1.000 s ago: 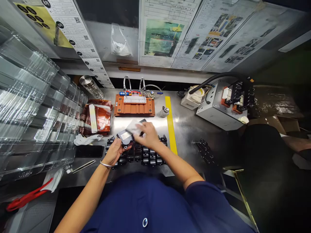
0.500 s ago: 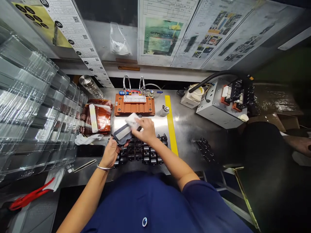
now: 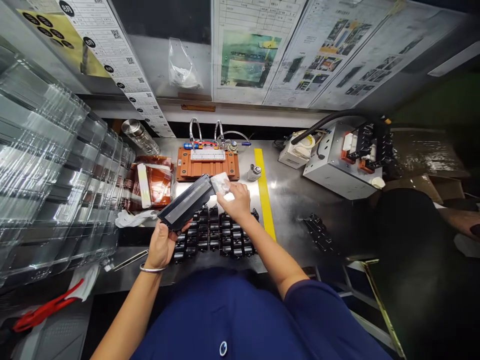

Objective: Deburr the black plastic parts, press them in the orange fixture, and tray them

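Note:
A long black panel-like part [image 3: 185, 204] with a shiny grey strip is gripped at its lower left end by my left hand [image 3: 162, 245]. It is tilted, its far end pointing up and right. My right hand [image 3: 236, 200] pinches a crumpled white wipe [image 3: 220, 183] at that far end; whether the wipe touches the part I cannot tell. Below the part, several black moulded pieces [image 3: 213, 231] lie in rows on the metal bench. Behind it stands an orange fixture [image 3: 208, 171] with a white dotted strip and two curved metal hoses.
A small metal bottle [image 3: 254, 172] stands by yellow tape [image 3: 265, 195]. Left are stacked clear trays [image 3: 56, 165], a glass flask [image 3: 140, 136] and amber film sheets [image 3: 159, 180]. A grey machine [image 3: 333, 165] and loose black parts [image 3: 317, 232] are right. Another person's hand [image 3: 459, 220] shows at far right.
My right hand and the wipe have moved right along the part to its far end. My left hand has shifted left and down, and more of the part's face shows.

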{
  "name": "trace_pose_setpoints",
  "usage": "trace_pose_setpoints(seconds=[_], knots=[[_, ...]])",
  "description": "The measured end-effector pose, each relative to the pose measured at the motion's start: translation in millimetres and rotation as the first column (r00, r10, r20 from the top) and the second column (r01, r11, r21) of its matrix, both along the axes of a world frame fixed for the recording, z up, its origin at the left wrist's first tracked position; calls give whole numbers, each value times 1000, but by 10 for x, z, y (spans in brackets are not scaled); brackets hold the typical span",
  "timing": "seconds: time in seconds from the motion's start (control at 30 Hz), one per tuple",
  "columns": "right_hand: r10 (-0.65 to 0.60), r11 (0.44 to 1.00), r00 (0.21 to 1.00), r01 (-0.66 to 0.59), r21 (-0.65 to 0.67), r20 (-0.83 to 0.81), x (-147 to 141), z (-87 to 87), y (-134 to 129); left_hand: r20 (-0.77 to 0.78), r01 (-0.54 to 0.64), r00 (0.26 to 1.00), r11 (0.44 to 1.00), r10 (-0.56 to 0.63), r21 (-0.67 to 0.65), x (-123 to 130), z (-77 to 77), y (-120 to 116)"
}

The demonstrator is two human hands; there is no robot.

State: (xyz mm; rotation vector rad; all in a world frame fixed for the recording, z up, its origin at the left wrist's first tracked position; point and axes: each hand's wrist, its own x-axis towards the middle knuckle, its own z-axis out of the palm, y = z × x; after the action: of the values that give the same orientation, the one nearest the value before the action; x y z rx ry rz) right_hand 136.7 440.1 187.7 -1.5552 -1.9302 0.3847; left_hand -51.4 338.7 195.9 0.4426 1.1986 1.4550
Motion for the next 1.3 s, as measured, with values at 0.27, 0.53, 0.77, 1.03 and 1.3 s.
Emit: trace_pose_setpoints(seconds=[0.27, 0.53, 0.77, 1.03, 1.3], knots=[[121, 978, 993, -121, -170, -14, 29, -120, 102, -3, 12, 1000, 997, -12, -70, -174, 69, -98], [124, 761, 924, 145, -632, 362, 19, -1001, 804, 22, -14, 1000, 995, 16, -95, -347, 167, -345], [145, 785, 901, 147, -602, 409, -203, -1267, 807, 93, -18, 995, 993, 29, -114, -314, 242, -373], [134, 780, 896, 168, -603, 423, -226, -1337, 758, 73, -47, 996, 988, 58, -144, -222, 296, -341], [132, 778, 902, 163, -607, 412, -183, -1330, 767, 71, -39, 996, 989, 49, -144, -184, 331, -377]])
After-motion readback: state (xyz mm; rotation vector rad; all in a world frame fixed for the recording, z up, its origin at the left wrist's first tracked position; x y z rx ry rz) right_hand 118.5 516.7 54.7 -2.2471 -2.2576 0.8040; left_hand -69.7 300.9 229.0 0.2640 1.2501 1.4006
